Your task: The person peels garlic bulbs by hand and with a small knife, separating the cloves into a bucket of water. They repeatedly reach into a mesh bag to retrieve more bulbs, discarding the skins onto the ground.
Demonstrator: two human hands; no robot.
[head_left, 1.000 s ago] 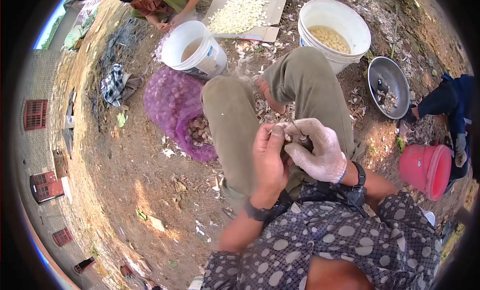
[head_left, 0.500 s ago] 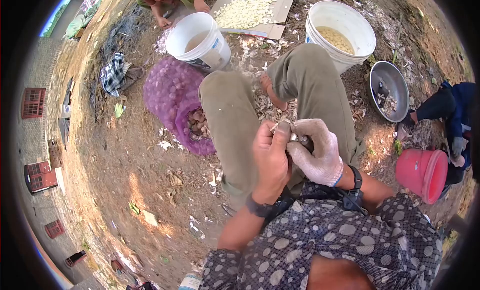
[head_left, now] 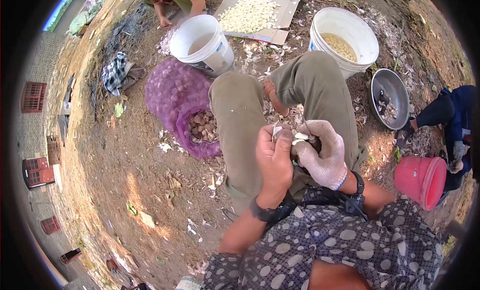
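Note:
My bare left hand (head_left: 276, 152) is closed, thumb and fingers pinched on a piece of garlic with papery white skin (head_left: 277, 131). Against it, my right hand (head_left: 324, 149) in a whitish knit glove curls around a small knife (head_left: 312, 138), whose thin blade points up and away; part of its handle is hidden by the fingers. Pale peeled garlic cloves (head_left: 300, 136) show between the two hands, by the right thumb. Both hands are in front of my lap, close together. Left of my knee lies a purple mesh sack (head_left: 172, 97) of garlic, its mouth showing loose bulbs (head_left: 202, 124).
Beyond my knees stand a white bucket (head_left: 218, 54) and another white bucket (head_left: 367, 42) holding cloves in liquid. Peeled cloves cover cardboard (head_left: 277, 36). At right are a metal bowl (head_left: 398, 85), a pink bucket (head_left: 410, 175) and a seated person (head_left: 452, 110). Another person's arms (head_left: 197, 1) appear at the top.
White cloves now show more plainly between my hands, and the knife's blade has come into sight above the glove. My hands have parted slightly. The whole view has shifted a little.

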